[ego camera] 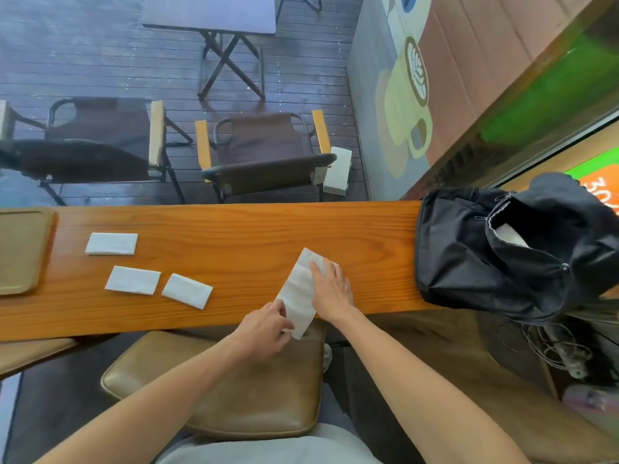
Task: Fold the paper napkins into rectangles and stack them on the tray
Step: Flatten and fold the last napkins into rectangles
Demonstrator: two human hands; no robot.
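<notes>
- The long white paper napkin strip [299,291] lies slantwise on the orange wooden counter [234,229], its near end overhanging the counter's near edge.
- Your right hand [331,291] presses flat, fingers spread, on the strip's far half.
- Your left hand [268,329] pinches the near end, so it is the nearer one to lift that end towards the far end.
- Three folded white napkin rectangles [134,280] lie to the left; the tan plastic tray [20,249] beyond them is bare, with open wood between.

Left edge crops the tray [20,249]; right hand [330,289] hides part of the napkin [298,296]
</notes>
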